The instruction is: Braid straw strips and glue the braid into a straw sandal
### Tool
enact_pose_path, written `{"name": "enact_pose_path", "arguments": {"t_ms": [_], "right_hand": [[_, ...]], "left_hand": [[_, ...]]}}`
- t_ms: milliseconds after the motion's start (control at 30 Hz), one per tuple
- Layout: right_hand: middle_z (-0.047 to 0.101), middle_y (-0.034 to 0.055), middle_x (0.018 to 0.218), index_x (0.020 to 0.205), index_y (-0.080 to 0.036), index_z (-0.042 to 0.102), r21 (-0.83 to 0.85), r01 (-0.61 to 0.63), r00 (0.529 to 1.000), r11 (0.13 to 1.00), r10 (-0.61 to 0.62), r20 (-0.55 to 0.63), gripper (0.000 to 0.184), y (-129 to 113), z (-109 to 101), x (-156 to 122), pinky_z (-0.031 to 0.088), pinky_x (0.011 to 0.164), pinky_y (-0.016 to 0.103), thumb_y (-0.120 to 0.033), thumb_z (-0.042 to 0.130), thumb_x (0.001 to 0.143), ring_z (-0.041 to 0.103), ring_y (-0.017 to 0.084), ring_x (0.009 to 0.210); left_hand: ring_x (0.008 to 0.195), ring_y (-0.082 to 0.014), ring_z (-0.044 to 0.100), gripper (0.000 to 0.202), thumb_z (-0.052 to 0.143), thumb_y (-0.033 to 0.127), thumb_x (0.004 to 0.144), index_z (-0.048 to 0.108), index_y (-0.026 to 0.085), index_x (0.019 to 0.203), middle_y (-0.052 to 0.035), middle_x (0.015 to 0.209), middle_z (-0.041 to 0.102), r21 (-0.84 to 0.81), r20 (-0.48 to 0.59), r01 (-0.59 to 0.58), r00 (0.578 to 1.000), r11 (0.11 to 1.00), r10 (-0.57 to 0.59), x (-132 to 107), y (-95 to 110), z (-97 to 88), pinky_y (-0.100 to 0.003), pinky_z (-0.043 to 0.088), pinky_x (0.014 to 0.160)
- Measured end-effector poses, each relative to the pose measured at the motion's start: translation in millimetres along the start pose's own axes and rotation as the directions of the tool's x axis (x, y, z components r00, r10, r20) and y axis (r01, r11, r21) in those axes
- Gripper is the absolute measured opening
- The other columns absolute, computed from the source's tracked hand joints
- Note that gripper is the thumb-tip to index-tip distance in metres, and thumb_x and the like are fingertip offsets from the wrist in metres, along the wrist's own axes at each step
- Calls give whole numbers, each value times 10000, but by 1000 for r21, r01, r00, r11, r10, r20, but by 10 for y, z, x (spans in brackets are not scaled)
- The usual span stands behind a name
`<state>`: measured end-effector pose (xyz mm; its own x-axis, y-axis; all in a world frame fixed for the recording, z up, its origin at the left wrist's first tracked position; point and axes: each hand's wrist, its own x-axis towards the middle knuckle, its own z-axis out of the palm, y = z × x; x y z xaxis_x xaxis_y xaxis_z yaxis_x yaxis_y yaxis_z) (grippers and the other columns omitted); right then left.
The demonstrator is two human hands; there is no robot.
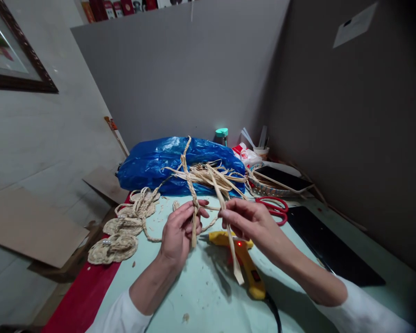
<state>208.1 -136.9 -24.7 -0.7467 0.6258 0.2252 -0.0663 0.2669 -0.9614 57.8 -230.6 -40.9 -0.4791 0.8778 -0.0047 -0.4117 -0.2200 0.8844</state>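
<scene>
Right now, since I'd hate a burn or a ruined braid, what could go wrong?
The glue gun shows a red light, so it may be hot; the strip in the right hand, crossing the glue gun in this view, could brush it. The braid might loosen if the left hand relaxes its pinch.

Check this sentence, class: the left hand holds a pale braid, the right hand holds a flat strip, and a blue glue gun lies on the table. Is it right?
Not quite: the glue gun is yellow, not blue, as the head view shows. The rest stands: the left hand holds a pale braid, the right hand holds a flat strip, and the gun lies on the table.
</scene>
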Motion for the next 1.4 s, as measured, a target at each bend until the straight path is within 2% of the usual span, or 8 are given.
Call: {"name": "enact_pose_path", "arguments": {"t_ms": [100, 333, 533, 1000, 1100, 1200, 1300, 1400], "right_hand": [[553, -17, 587, 685, -203, 588, -174, 19, 997, 985, -5, 76, 253, 37, 96, -68, 336, 499, 252, -383, 570, 862, 462, 126, 527], [475, -36, 534, 624, -204, 442, -430, 89, 994, 898, -56, 89, 245, 5, 208, -161, 302, 501, 245, -253, 483, 860, 428, 112, 497], [445, -42, 526, 607, -204, 377, -530, 110, 988, 841, -35, 150, 224, -84, 142, -127, 259, 497, 242, -175, 455, 815, 382, 93, 477], [463, -37, 540, 614, -203, 393, -705, 153, 952, 692, 88, 293, 289, -115, -111, -76, 267, 511, 269, -243, 426, 898, 381, 108, 492], [645, 30, 795, 816, -193, 590, -690, 126, 976, 713, 34, 214, 197, -128, -135, -76, 385, 646, 287, -343, 499, 906, 567, 168, 706], [660, 84, 1129, 1126, -192, 592, -552, 119, 986, 825, -32, 165, 349, -129, -94, -76, 434, 811, 315, -458, 550, 906, 607, 231, 989], [695, 36, 935, 1021, -204, 607, -381, 98, 969, 919, -1, 245, 298, -83, -16, -83, 452, 700, 264, -438, 427, 984, 640, 174, 813], [666, 11, 773, 886, -193, 612, -375, 89, 982, 923, -19, 185, 299, -26, 36, -86, 430, 657, 252, -359, 393, 1006, 610, 150, 708]], "left_hand": [[478, -32, 259, 251, 638, 224, 759, 721, 98, 959, -46, 745, 626, -24, -12, -25, 1000, 999, 25, -1, 27, 3, -166, 263, 462], [506, -40, 291, 245, 655, 275, 811, 720, 105, 975, -53, 775, 640, 0, 26, -54, 998, 999, 54, -55, 82, 28, -160, 303, 478], [527, -28, 386, 201, 685, 261, 823, 725, 119, 960, -29, 761, 626, 81, 11, -70, 998, 994, 69, -24, 60, -6, -138, 315, 484], [436, -14, 322, 201, 752, 272, 737, 684, 85, 767, 41, 539, 472, -34, -23, 38, 999, 999, -39, -6, 88, -12, -125, 244, 387], [419, -14, 297, 203, 754, 270, 723, 661, 92, 752, 44, 521, 471, -61, -1, 78, 997, 995, -79, -12, 97, 9, -130, 217, 372], [427, -17, 339, 173, 742, 248, 745, 652, 102, 772, 31, 530, 504, -54, 21, 130, 991, 990, -129, -64, 83, 52, -121, 240, 392], [456, -24, 381, 146, 711, 245, 792, 660, 110, 817, 16, 556, 535, 17, 63, 145, 987, 989, -146, -128, 59, 90, -112, 271, 419], [465, -27, 366, 149, 673, 253, 833, 671, 115, 889, 2, 584, 557, 70, 95, 129, 986, 989, -135, -151, 43, 104, -112, 251, 414]]}}
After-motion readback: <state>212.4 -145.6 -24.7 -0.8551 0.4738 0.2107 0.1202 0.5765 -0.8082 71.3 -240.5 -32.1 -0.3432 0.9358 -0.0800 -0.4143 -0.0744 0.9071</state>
